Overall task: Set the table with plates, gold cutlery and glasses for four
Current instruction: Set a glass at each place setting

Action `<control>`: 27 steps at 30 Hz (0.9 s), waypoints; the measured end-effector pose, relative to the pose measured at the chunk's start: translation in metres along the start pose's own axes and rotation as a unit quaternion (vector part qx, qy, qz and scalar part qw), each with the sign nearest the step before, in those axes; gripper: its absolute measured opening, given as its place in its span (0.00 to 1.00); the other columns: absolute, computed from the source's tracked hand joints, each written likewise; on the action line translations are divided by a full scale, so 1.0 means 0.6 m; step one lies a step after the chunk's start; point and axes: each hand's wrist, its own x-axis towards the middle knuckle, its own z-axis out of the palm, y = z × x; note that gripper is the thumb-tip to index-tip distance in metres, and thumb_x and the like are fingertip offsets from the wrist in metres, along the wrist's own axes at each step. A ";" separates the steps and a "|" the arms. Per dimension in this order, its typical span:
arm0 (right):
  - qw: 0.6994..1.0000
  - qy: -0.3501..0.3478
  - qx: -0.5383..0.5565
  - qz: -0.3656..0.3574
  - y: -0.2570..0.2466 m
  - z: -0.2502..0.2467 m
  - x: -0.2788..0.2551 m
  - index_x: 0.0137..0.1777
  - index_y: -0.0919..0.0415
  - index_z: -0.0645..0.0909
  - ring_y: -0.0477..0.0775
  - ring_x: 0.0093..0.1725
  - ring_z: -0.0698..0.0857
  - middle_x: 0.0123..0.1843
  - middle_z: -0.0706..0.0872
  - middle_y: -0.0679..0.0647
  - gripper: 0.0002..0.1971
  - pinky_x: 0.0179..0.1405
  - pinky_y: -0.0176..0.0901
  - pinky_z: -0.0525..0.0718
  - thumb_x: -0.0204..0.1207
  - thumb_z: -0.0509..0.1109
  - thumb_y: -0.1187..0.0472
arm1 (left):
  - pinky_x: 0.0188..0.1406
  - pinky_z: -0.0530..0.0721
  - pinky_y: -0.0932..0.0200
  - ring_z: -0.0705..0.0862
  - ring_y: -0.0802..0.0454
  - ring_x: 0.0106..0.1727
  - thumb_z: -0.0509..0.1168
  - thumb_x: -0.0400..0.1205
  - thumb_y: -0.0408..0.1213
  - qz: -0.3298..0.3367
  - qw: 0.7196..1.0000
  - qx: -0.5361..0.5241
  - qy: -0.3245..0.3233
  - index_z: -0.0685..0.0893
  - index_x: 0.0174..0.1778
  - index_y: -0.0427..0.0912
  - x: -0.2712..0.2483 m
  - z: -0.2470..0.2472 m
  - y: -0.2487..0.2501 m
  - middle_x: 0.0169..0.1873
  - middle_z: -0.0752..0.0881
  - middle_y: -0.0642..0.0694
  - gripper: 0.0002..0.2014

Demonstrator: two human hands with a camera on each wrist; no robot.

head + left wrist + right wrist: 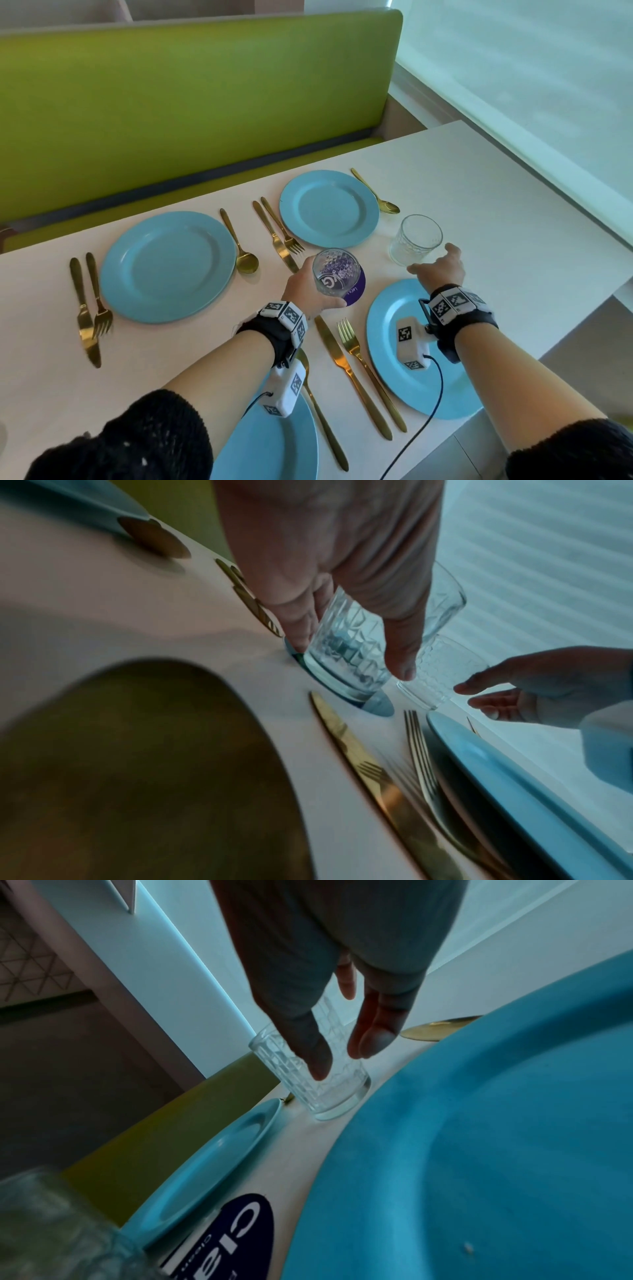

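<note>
My left hand point(305, 289) grips a clear patterned glass point(335, 274), tilted, its base just over a round purple sticker point(357, 293) on the white table; the left wrist view shows thumb and fingers round this glass point(342, 653). A second patterned glass point(416, 240) stands upright beside the far right blue plate point(329, 209). My right hand point(442, 265) hovers just behind it with fingers spread and straight, either side of the glass point(308, 1091) without closing on it. Blue plates lie at the far left point(168, 267), near right point(387, 342) and near left point(291, 445), with gold cutlery beside them.
A gold knife point(342, 366) and fork point(359, 359) lie between the near plates, under my arms. A gold spoon point(376, 193) lies beyond the standing glass. A green bench point(171, 102) runs behind the table. The table's right edge point(582, 284) borders a window blind point(548, 102).
</note>
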 end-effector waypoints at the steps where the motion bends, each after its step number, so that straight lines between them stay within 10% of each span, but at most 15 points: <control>1: 1.000 0.002 -0.001 0.000 0.004 -0.003 -0.004 0.79 0.59 0.59 0.62 0.75 0.70 0.74 0.72 0.64 0.43 0.73 0.50 0.70 0.67 0.78 0.66 | 0.61 0.73 0.66 0.76 0.47 0.71 0.84 0.60 0.38 0.001 1.000 0.005 -0.008 0.64 0.77 0.45 0.000 -0.001 -0.001 0.70 0.78 0.46 0.51; 6: 1.000 0.011 -0.010 -0.002 0.020 -0.013 -0.044 0.78 0.60 0.60 0.64 0.75 0.71 0.74 0.73 0.65 0.41 0.73 0.51 0.71 0.68 0.77 0.66 | 0.70 0.72 0.53 0.70 0.44 0.75 0.84 0.56 0.44 -0.005 0.999 0.040 0.004 0.56 0.80 0.41 -0.021 -0.028 -0.007 0.76 0.70 0.43 0.60; 13: 1.000 0.016 -0.006 -0.025 0.015 0.003 -0.169 0.77 0.61 0.63 0.62 0.73 0.74 0.72 0.76 0.64 0.39 0.72 0.48 0.72 0.68 0.77 0.65 | 0.74 0.71 0.53 0.74 0.44 0.74 0.76 0.72 0.41 -0.014 0.997 -0.002 0.071 0.64 0.77 0.36 -0.118 -0.115 -0.067 0.74 0.73 0.39 0.40; 21: 0.998 -0.005 -0.017 -0.063 -0.005 0.081 -0.433 0.72 0.60 0.70 0.58 0.68 0.79 0.67 0.82 0.59 0.32 0.70 0.43 0.72 0.68 0.77 0.61 | 0.53 0.72 0.66 0.80 0.53 0.48 0.68 0.78 0.35 0.067 0.992 -0.022 0.107 0.77 0.66 0.38 -0.295 -0.246 -0.149 0.62 0.83 0.44 0.20; 27: 0.979 -0.167 -0.069 -0.098 -0.019 0.206 -0.645 0.65 0.63 0.77 0.60 0.58 0.85 0.55 0.86 0.60 0.26 0.59 0.45 0.82 0.66 0.78 0.65 | 0.60 0.74 0.60 0.81 0.46 0.61 0.67 0.77 0.32 0.084 0.971 -0.019 0.223 0.77 0.65 0.36 -0.421 -0.379 -0.247 0.61 0.83 0.42 0.19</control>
